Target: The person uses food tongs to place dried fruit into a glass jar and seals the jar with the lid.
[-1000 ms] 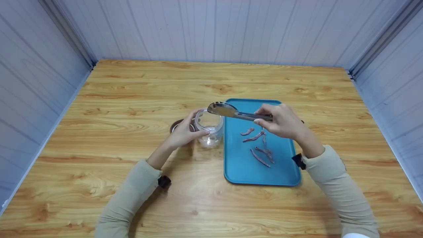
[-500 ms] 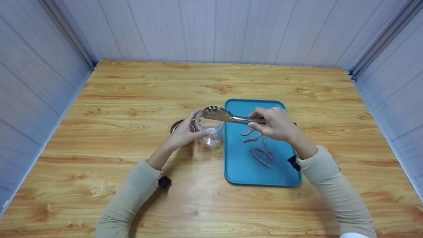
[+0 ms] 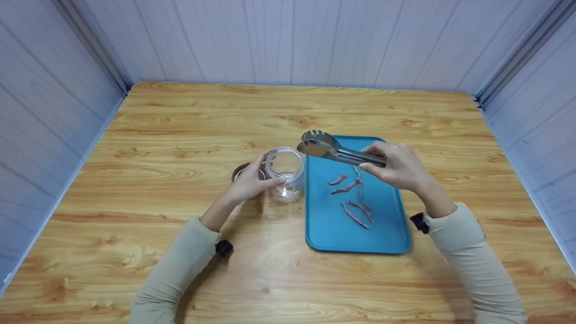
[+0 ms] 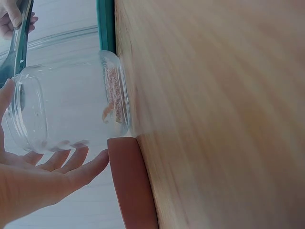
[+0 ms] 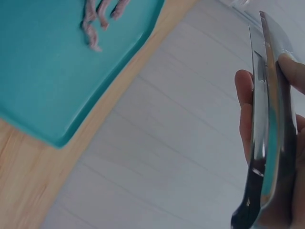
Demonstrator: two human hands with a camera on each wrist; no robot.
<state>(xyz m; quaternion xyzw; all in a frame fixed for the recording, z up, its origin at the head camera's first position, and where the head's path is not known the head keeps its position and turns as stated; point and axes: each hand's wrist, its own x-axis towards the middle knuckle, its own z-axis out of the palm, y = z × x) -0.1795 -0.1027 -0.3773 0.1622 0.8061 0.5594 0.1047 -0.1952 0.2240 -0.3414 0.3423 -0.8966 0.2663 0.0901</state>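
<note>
A clear jar (image 3: 288, 177) stands upright on the table, and my left hand (image 3: 254, 180) grips it round the upper part with thumb and fingers. Seen from the left wrist, brownish strips (image 4: 114, 93) lie on the jar's bottom. My right hand (image 3: 400, 168) holds metal tongs (image 3: 339, 150) between thumb and fingers, above the blue tray. The tongs' two scalloped ends are slightly apart with nothing between them, to the right of the jar's mouth. Several thin, pinkish-brown strips (image 3: 354, 215) lie on the tray below.
The blue tray (image 3: 333, 236) lies just right of the jar. A reddish-brown round lid (image 4: 133, 186) lies on the wooden table (image 3: 202, 126) left of the jar, partly hidden by the left hand. Pale panelled walls (image 3: 292, 40) border the table's back and sides.
The tongs first moved left over the jar's mouth, closed together, then came back right with their ends apart. The left hand and the jar have stayed put.
</note>
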